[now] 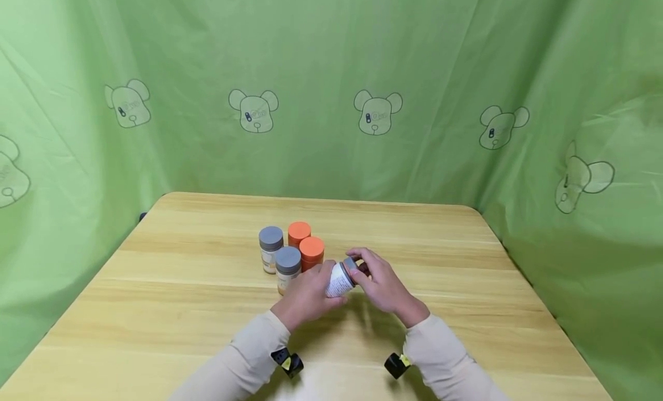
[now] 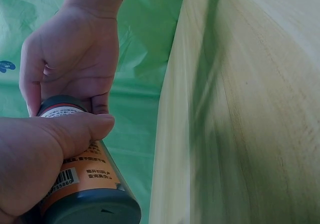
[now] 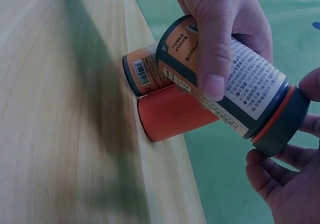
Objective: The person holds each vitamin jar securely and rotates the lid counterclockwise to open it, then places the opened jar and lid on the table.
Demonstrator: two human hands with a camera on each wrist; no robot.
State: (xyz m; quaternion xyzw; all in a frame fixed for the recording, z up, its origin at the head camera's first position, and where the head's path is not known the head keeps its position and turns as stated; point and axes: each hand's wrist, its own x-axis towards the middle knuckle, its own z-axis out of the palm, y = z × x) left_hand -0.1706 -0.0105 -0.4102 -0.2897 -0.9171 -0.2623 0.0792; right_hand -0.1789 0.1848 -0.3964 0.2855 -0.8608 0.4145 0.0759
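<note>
Above the table, a bottle is sitting tilted between both hands. Left hand is clamping its body; right hand is pinching its gray cap. White panel is showing dense Chinese print, too blurred to transcribe; barcode is reading something like 755860, partly thumb-covered. Just left, two gray-capped bottles and two orange-red bottles are standing bunched. Green curtain is hanging behind, bear faces carrying tiny unreadable lettering.
</note>
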